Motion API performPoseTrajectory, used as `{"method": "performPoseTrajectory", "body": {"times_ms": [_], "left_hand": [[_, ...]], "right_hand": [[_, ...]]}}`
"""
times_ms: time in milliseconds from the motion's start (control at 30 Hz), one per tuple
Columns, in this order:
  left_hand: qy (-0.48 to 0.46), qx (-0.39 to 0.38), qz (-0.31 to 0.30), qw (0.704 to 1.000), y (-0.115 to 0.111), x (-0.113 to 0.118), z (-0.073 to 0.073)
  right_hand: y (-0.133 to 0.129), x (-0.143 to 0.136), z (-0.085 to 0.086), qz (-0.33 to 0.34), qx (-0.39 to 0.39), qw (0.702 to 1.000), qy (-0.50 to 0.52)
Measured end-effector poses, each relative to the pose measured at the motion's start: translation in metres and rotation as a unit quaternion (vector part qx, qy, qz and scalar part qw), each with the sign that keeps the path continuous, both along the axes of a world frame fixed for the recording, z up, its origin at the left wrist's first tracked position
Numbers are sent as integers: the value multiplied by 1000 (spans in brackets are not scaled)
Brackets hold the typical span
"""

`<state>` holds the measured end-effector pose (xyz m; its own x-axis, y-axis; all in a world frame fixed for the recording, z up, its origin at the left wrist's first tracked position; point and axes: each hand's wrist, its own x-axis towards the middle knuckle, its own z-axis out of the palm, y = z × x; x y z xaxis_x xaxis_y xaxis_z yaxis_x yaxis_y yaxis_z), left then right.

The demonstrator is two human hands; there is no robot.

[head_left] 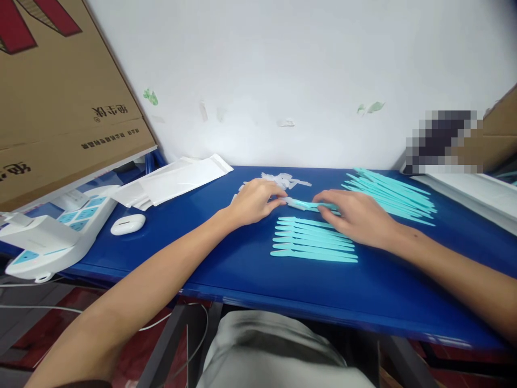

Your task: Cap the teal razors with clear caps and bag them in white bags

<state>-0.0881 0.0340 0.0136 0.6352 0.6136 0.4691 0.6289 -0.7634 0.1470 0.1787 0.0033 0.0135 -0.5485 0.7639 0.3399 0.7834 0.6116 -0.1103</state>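
Just beyond the row of razors [315, 240] on the counter [242, 264], the left hand [256, 202] pinches the clear cover [298, 204]; the right hand [355, 215] grips the turquoise eyebrow razor [314, 206]. Keeping both aligned seems best.

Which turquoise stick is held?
The stick in the right hand, its left end in a whitish cap; the others lie in the row or pile.

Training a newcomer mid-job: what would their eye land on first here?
Turquoise stands out on the blue table: a neat row of sticks in front, a loose heap at right. The right grip holds another stick whose whitish end meets the left grip. A big brown carton fills the upper left.
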Motion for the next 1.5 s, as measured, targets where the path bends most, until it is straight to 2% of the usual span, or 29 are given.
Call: {"method": "performPoseTrajectory", "body": {"times_ms": [133,233,367,433,533,667,900,1067,1267,1500], "left_hand": [[-37,5,-22,999,-4,8,-3],[-39,6,-35,999,-7,13,-3],[23,32,-35,999,-5,10,0],[80,53,-10,995,-2,4,2],[145,67,59,985,4,-8,3],[199,38,110,973,7,-18,1],[208,20,62,976,6,-11,-1],[199,18,23,979,5,-7,4],[207,-4,24,978,3,-6,10],[230,19,12,973,3,-7,5]], "right_hand": [[-3,-4,3,42,-10,998,42],[-4,-7,4,70,25,994,76],[-3,-7,0,66,56,994,63],[-1,-5,-3,43,56,997,31],[3,-1,-6,14,50,999,-4],[9,4,-9,19,33,999,-31],[4,-1,-4,23,73,996,-53],[-6,-6,3,59,17,995,-81],[-5,-2,4,123,-27,988,-86],[0,0,3,130,65,977,-154]]}}
